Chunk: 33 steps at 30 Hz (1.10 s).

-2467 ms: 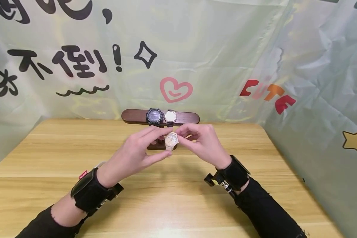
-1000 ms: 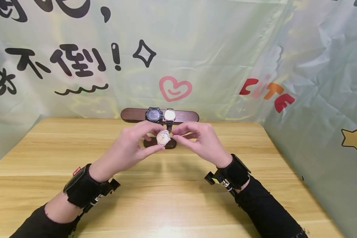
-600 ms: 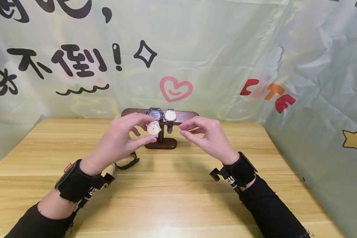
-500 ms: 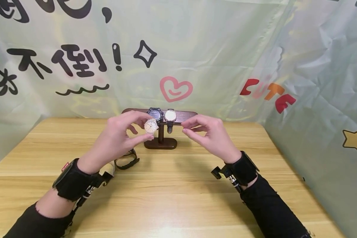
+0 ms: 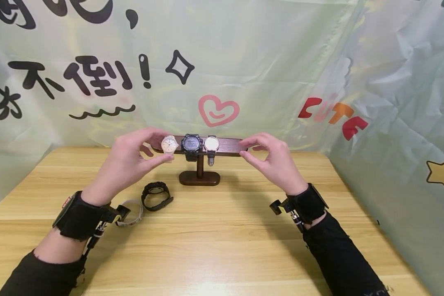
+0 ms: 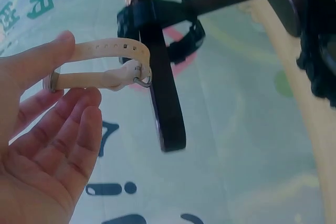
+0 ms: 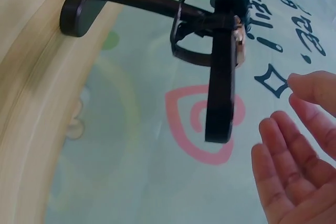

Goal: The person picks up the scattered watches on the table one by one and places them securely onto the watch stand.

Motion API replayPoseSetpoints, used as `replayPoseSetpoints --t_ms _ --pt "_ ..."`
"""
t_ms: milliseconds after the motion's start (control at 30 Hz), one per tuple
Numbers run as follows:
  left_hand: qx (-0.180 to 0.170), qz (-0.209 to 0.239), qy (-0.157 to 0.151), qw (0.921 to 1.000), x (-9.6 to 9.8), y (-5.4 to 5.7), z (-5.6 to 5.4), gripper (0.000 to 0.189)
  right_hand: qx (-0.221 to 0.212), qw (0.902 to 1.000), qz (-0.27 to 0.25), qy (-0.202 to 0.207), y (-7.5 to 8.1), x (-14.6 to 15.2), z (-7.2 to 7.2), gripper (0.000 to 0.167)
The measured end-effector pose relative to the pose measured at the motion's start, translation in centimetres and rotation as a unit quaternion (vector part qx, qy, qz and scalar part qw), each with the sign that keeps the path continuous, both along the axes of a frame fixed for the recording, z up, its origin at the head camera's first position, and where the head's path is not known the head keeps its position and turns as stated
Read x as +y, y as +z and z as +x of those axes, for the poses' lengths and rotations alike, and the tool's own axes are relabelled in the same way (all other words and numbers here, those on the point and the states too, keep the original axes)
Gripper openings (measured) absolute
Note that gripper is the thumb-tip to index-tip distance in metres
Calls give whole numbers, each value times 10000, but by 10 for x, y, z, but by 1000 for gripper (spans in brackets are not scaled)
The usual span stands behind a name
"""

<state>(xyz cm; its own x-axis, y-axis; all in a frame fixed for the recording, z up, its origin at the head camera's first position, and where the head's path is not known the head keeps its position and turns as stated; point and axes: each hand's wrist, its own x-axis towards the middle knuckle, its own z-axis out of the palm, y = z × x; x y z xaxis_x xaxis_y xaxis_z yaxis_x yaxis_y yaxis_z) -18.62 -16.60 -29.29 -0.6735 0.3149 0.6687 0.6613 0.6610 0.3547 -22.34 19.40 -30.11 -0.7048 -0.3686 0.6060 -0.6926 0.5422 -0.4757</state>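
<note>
The left hand (image 5: 129, 155) pinches the pale watch (image 5: 169, 145), strap loop (image 6: 138, 51) beside the stand's (image 5: 227, 144) left end. The empty right hand (image 5: 276, 159) hovers by its right end.

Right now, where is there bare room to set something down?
The table is bare centrally, between left sleeve and right sleeve; the stand's bar, between the gold-rimmed watch and right hand. Crowded: left, where the left hand holds a pale watch beside the digital watch, and a black watch and pale band lie near its wrist.
</note>
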Motion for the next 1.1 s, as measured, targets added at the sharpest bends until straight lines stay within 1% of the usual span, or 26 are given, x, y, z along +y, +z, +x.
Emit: replayPoseSetpoints --t_ms 233,467,667,833,1100 --pt "-206 135 131 9996 -14 7 -3 43 -212 9989 215 -346 -4 5 -6 29" --pt "-455 35 352 9983 -25 12 -4 41 -476 9969 383 -487 -8 7 -12 33" --pt "-640 -92 579 9962 -29 12 -6 40 -619 9958 451 -500 -12 7 -15 36" --pt "-791 -129 659 9946 -36 11 -8 41 -593 9960 442 -494 -14 7 -17 35" --pt "-805 -279 787 9932 -46 8 -13 37 -650 9956 446 -506 -14 6 -17 35"
